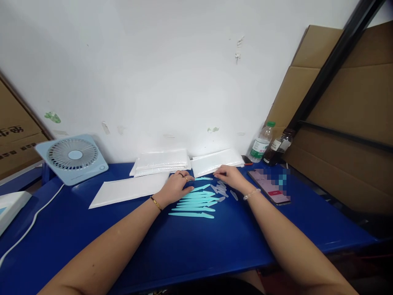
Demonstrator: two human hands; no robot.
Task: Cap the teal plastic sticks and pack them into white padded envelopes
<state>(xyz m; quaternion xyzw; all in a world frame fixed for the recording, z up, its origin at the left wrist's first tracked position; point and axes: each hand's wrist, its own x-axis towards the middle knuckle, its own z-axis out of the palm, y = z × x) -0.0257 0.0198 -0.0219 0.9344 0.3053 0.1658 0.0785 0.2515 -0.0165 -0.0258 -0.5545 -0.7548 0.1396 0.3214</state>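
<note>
My left hand is closed around the handle end of a turquoise eyebrow razor, whose slim blade end points right. My right hand is closed in a pinch just beyond that tip; what sits between its fingertips is too small to make out. Below my left hand, several more turquoise eyebrow razors lie side by side on the blue table, blade ends to the right. Several small translucent blade covers are scattered between the razors and my right wrist, one apart from the others.
White film-like packs and another stack lie along the wall, with a white sheet-like pack nearer left. A light-blue fan stands left. At right are a phone, a water bottle and a dark bottle.
</note>
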